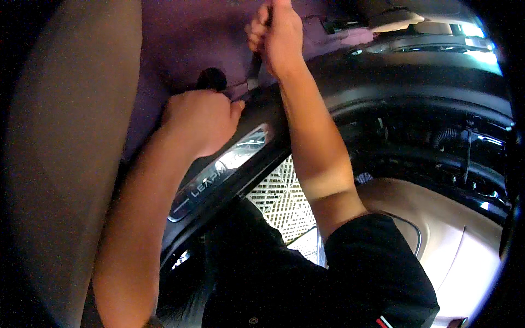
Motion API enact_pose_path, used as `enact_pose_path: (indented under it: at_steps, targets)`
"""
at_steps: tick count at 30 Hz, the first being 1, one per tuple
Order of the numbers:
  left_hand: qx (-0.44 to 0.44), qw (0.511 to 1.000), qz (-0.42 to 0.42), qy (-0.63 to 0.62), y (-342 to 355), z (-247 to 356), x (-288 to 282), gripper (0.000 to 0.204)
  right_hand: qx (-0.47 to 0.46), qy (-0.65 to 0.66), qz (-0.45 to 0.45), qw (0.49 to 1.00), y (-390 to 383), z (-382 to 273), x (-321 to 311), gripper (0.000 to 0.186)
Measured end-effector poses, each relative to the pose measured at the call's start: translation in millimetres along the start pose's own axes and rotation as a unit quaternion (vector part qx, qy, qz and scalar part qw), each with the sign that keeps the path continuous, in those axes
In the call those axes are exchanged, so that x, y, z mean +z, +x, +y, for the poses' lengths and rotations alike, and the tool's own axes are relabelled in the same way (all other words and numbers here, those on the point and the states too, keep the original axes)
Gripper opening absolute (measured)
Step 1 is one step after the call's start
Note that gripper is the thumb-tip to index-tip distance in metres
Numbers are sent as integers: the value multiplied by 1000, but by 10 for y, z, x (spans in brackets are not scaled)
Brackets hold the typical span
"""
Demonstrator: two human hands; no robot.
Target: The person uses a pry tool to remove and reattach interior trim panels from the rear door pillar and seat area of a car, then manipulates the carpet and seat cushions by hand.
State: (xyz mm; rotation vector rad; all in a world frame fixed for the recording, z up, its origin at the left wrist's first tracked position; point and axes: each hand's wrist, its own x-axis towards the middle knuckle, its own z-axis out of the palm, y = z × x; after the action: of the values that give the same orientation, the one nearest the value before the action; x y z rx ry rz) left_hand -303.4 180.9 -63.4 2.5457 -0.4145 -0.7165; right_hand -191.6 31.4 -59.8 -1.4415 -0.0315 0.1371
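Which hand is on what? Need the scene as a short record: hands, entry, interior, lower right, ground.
Left hand: knuckles up, beside a rounded black object; grip hidden
Right hand: closed around a slim dark object
Entry: black car door sill with a shiny silver plate
Interior: purple-tinted floor lining; smooth brown surface at left, perhaps a seat
Lower right: smooth beige door panel
Ground: pale gridded floor tiles

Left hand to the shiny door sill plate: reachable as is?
Looks like yes: the left hand is right by the sill plate, nothing visible blocks the gap, and the right forearm passes beyond its far end.
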Motion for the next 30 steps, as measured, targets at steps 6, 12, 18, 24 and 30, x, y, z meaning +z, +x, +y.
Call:
enact_pose_path:
  at_steps: [6, 12, 18, 24, 30]
  targets:
    - [13, 999, 20, -22, -5, -19, 11, 61, 79, 46, 68, 994, 151, -154, -126, 56]
    - [7, 1000, 22, -7, -12, -102, 13, 61, -106, 52, 39, 992, 27, -591, -145, 59]
    - [8, 1000, 27, -2, -11, -54, -8, 60, -67, 34, 65, 995, 57, -445, -271, 58]
    - [12, 999, 31, -3, 23, -51, 36, 58, -25, 8, 113, 993, 96, -277, -311, 58]
    - [19, 999, 36, -15, 41, -64, 86, 55, 36, -35, 65, 997, 272, -133, -279, 57]
